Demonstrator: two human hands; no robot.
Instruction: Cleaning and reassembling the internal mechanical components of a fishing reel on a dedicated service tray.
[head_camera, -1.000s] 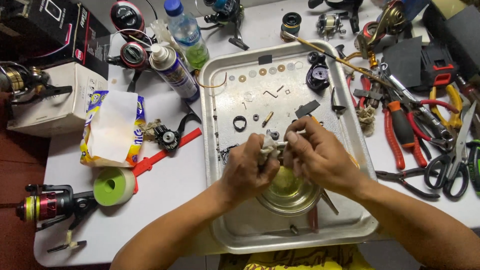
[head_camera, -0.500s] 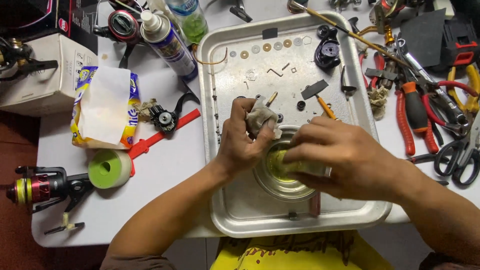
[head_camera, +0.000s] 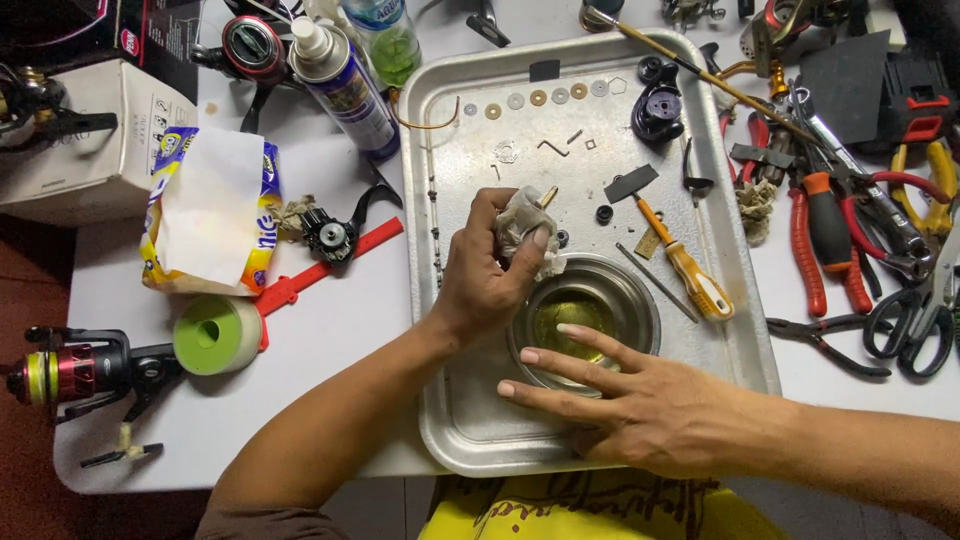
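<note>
My left hand (head_camera: 487, 280) grips a crumpled, dirty rag (head_camera: 525, 230) wrapped around a small brass-tipped part (head_camera: 548, 195), held just above a round steel bowl (head_camera: 625, 300) of yellowish liquid. My right hand (head_camera: 640, 405) lies flat and open over the near rim of that bowl, fingers spread and pointing left, holding nothing. Bowl and hands are inside a large metal tray (head_camera: 450, 410). Small washers (head_camera: 538, 98) lie in a row at the tray's far edge.
A yellow-handled screwdriver (head_camera: 690, 275) and a black reel part (head_camera: 658, 105) lie in the tray. Pliers and scissors (head_camera: 850, 250) crowd the right. Left of the tray: spray can (head_camera: 345, 85), snack packet (head_camera: 205, 210), green tape roll (head_camera: 215, 335), red fishing reel (head_camera: 70, 370), cardboard box (head_camera: 90, 140).
My right hand has let go of the rag-wrapped part and dropped flat over the bowl's near side. My left hand keeps the rag, now alone, above the bowl.
</note>
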